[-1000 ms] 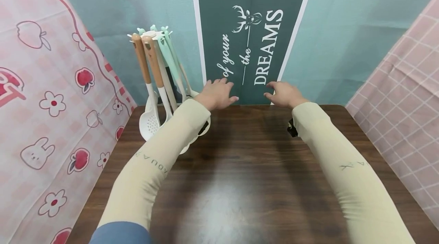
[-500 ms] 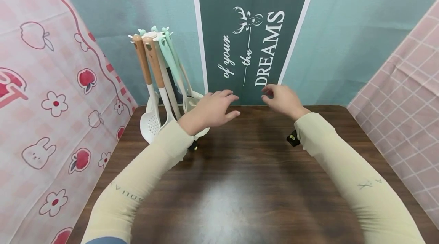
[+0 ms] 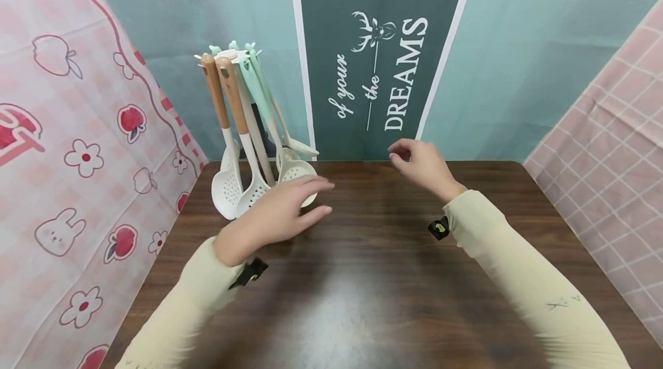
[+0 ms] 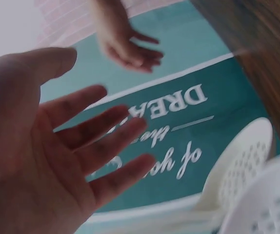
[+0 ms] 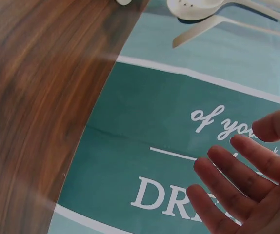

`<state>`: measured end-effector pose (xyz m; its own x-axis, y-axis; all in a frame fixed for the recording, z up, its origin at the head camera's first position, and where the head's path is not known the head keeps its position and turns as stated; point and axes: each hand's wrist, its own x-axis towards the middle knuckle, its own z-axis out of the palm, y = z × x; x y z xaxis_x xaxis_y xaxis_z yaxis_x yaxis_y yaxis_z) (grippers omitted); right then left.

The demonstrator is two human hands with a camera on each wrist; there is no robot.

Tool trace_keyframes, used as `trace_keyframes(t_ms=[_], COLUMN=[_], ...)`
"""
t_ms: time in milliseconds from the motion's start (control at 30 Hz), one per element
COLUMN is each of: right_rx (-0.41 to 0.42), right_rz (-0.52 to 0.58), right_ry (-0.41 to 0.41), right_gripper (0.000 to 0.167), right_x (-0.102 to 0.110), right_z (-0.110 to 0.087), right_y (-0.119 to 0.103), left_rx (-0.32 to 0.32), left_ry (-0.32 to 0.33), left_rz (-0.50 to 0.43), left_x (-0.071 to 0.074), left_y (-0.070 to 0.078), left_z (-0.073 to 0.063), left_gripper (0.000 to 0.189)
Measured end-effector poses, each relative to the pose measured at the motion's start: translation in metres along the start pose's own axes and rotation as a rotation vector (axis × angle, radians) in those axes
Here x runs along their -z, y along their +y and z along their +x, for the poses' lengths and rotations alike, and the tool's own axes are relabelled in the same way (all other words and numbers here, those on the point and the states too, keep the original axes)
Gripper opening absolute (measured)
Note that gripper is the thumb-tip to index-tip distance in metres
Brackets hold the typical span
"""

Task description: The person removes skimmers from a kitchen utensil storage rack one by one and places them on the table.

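Observation:
My left hand point(image 3: 277, 210) hovers in front of the hanging kitchen utensils, its fingers relaxed and pointing right, holding nothing. In the head view it overlaps a white skimmer point(image 3: 252, 191) with a brown handle; another white skimmer point(image 3: 226, 195) hangs to the left and a cream skimmer point(image 3: 296, 171) lies just beyond the fingers. The left wrist view shows the open palm and spread fingers beside a perforated skimmer head point(image 4: 247, 158). My right hand point(image 3: 426, 167) is over the back of the table, fingers loosely bent with nothing in them; the right wrist view shows its palm point(image 5: 271, 204).
A white utensil stand point(image 3: 231, 56) at the back left carries several utensils with brown and mint handles. Behind the brown wooden table point(image 3: 362, 277) hangs a teal cloth point(image 3: 497, 58) with lettering. Pink patterned cloths point(image 3: 77, 185) line both sides.
My left hand has come back toward the front left, uncovering more of the cream skimmer. My right hand has dropped slightly toward me, its fingers bending a little more. The utensils hang as before.

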<state>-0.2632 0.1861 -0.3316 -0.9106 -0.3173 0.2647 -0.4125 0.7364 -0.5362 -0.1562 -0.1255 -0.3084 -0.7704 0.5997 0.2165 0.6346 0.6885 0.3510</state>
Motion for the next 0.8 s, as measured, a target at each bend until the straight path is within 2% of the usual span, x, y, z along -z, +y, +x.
trace_keyframes(t_ms=[167, 233, 300, 367, 433, 567, 700, 800], right_rx=[-0.006, -0.010, -0.009, 0.000, 0.015, 0.046, 0.069, 0.079], right_rz=[0.088, 0.119, 0.142, 0.166, 0.200, 0.286, 0.359, 0.396], right_ry=[-0.007, 0.000, 0.014, 0.031, 0.044, 0.051, 0.051, 0.050], right_gripper=[0.021, 0.020, 0.019, 0.018, 0.016, 0.014, 0.013, 0.013], right_x=[-0.008, -0.011, -0.014, -0.016, -0.019, -0.026, -0.035, -0.043], right_z=[-0.008, -0.010, -0.011, -0.013, -0.014, -0.016, -0.014, -0.012], right_y=[-0.001, -0.003, -0.007, -0.013, -0.020, -0.037, -0.053, -0.064], left_rx=[0.032, 0.051, 0.086, 0.144, 0.200, 0.293, 0.380, 0.427], left_ry=[-0.007, 0.006, 0.019, 0.019, 0.005, -0.017, -0.051, -0.080], left_rz=[-0.216, -0.275, -0.294, -0.273, -0.244, -0.240, -0.279, -0.280], left_x=[0.010, 0.012, 0.012, 0.012, 0.011, 0.006, -0.006, -0.020], left_y=[-0.017, -0.027, -0.036, -0.046, -0.055, -0.072, -0.092, -0.111], left_z=[-0.065, -0.089, -0.109, -0.125, -0.137, -0.152, -0.163, -0.166], left_gripper=[0.035, 0.030, 0.026, 0.024, 0.025, 0.031, 0.035, 0.041])
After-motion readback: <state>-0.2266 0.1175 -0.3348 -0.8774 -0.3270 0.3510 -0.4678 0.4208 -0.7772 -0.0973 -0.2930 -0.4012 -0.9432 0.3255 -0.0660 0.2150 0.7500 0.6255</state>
